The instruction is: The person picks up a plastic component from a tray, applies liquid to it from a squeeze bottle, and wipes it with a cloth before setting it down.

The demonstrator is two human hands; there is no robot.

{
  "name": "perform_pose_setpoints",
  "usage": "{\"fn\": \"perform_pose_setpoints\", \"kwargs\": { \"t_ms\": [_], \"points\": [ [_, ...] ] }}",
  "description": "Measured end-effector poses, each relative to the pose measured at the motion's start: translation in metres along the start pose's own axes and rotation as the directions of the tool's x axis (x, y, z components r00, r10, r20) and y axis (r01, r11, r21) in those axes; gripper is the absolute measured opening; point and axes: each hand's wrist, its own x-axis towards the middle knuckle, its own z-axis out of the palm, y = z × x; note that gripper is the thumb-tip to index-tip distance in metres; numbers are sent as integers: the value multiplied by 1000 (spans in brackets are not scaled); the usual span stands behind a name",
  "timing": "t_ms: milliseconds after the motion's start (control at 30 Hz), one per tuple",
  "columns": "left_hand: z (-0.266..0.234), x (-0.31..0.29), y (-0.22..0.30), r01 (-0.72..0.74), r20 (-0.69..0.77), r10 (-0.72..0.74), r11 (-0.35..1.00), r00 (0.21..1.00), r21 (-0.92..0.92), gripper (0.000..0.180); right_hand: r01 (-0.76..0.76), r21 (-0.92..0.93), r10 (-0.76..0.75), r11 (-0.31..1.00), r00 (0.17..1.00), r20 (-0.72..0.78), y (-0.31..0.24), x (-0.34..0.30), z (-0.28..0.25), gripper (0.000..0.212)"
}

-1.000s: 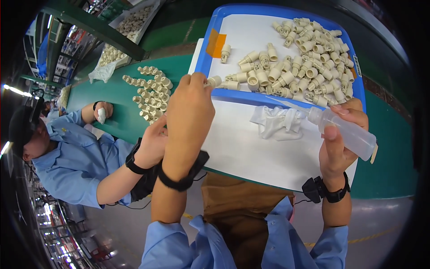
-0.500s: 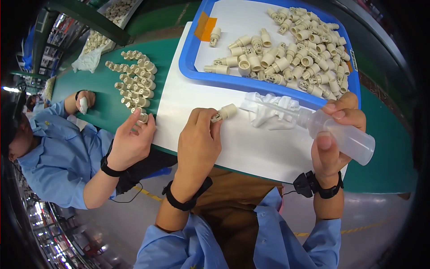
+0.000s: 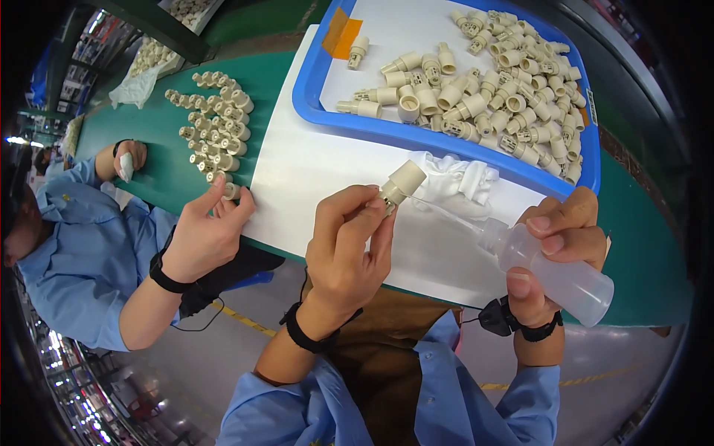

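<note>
Cream plastic fitting (image 3: pixel 407 178) sits above the white sheet, tilted, its wide smooth end pointing up and to the right. Its narrow, slotted end is pinched in the grip of the left hand (image 3: pixel 346 249), thumb and fingertips closed together on it. Just beside the fitting is the tip of a thin nozzle; whether they touch, I cannot tell. That nozzle belongs to a translucent squeeze bottle (image 3: pixel 554 279), tilted, with the right hand (image 3: pixel 573 241) wrapped around its body, thumb on the near side. Behind the nozzle a crumpled white cloth (image 3: pixel 457 178) lies on the white sheet (image 3: pixel 297 171), against a blue tray (image 3: pixel 357 125) heaped with similar fittings (image 3: pixel 513 97), mostly toward its right side. Orange tape (image 3: pixel 344 39) marks the tray's left end. Leftward, on the green desk (image 3: pixel 149 123), a co-worker's hand (image 3: pixel 204 230) touches the nearest of a cluster of cream fittings (image 3: pixel 219 130).
</note>
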Motion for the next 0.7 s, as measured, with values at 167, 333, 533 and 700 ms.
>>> {"fn": "perform_pose_setpoints", "kwargs": {
  "t_ms": [167, 333, 533, 700],
  "points": [
    [1, 0, 1, -22, 1, 22, 1000, 1000, 6, 29, -7, -31, 8, 999, 1000, 8, 0, -1, 0, 35],
    [0, -1, 1, 46, -9, -47, 999, 999, -28, 28, -7, -41, 7, 999, 1000, 14, -1, -1, 1, 34],
    [0, 1, 5, 327, 20, -340, 885, 940, -330, 25, -8, -60, 9, 998, 1000, 7, -3, 0, 0, 33],
    [-4, 5, 13, 541, 145, -558, 654, 817, -528, 21, -1, -54, 2, 999, 1000, 16, -3, 1, -1, 33]
  ]
}}
